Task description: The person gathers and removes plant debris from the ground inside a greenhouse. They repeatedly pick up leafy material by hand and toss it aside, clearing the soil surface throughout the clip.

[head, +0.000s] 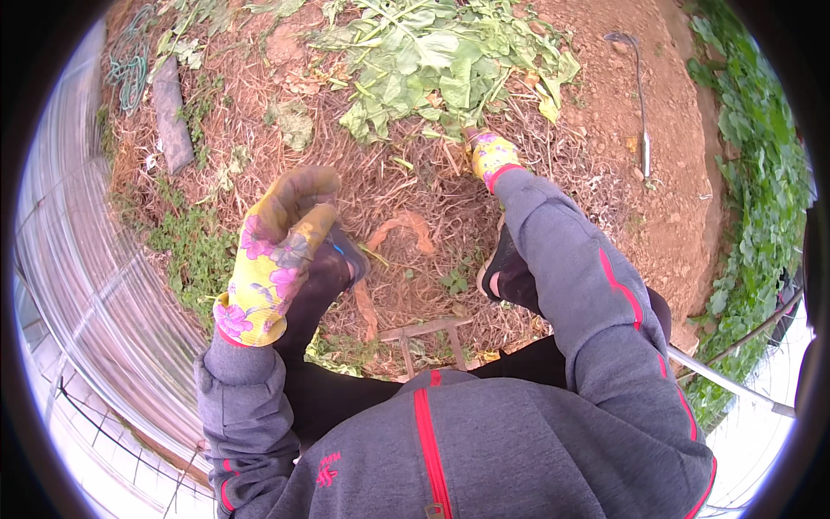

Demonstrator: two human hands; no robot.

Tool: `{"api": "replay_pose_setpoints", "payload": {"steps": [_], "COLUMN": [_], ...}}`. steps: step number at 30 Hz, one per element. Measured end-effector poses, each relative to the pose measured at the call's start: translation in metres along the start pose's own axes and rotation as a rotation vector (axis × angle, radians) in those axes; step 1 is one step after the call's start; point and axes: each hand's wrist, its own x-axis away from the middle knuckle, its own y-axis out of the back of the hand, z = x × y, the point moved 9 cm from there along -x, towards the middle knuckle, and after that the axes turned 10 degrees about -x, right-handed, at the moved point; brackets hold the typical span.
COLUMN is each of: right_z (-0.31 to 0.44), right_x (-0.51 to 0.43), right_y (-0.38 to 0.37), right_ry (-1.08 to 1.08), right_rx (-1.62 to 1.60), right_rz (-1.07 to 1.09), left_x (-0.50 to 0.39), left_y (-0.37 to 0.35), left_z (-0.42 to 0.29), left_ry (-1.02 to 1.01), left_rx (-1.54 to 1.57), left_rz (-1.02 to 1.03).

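Observation:
My left hand [275, 256], in a yellow floral glove with a dirty palm, is raised above my left knee. Its fingers are bent, the thumb stands a little apart, and nothing shows between them. My right hand [493, 154], in a matching glove, reaches forward to the near edge of a heap of cut green leaves [447, 61]. Its fingertips are partly hidden among the leaves and straw, so whether they hold something is unclear. Dry straw [402, 188] covers the ground between my shoes, along with a curved orange-brown strip [405, 224].
A long-handled hooked metal tool [642, 110] lies on bare soil at the right. Climbing green plants [758, 175] line the right edge. Clear plastic sheeting [97, 259] borders the left. A grey-brown board-like piece [172, 117] and green cord [130, 71] lie upper left. A wooden frame [428, 329] is below me.

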Motion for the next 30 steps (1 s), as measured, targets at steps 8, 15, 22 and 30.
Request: {"api": "replay_pose_setpoints", "payload": {"steps": [8, 15, 22, 30], "right_z": [-0.024, -0.018, -0.051, 0.037], "right_x": [-0.016, -0.017, 0.002, 0.071], "right_y": [-0.012, 0.011, 0.104, 0.226], "right_ry": [-0.122, 0.072, 0.043, 0.251], "right_rx": [0.066, 0.206, -0.468, -0.988], "right_rz": [0.093, -0.145, -0.347, -0.375], "left_x": [0.004, 0.008, 0.01, 0.012], "left_y": [-0.003, -0.005, -0.013, -0.025], "left_z": [0.001, -0.005, -0.013, -0.029], "left_ry": [0.041, 0.041, -0.085, -0.212], "left_rx": [0.034, 0.004, -0.021, 0.053], "left_rz": [0.052, 0.051, 0.058, 0.038]}}
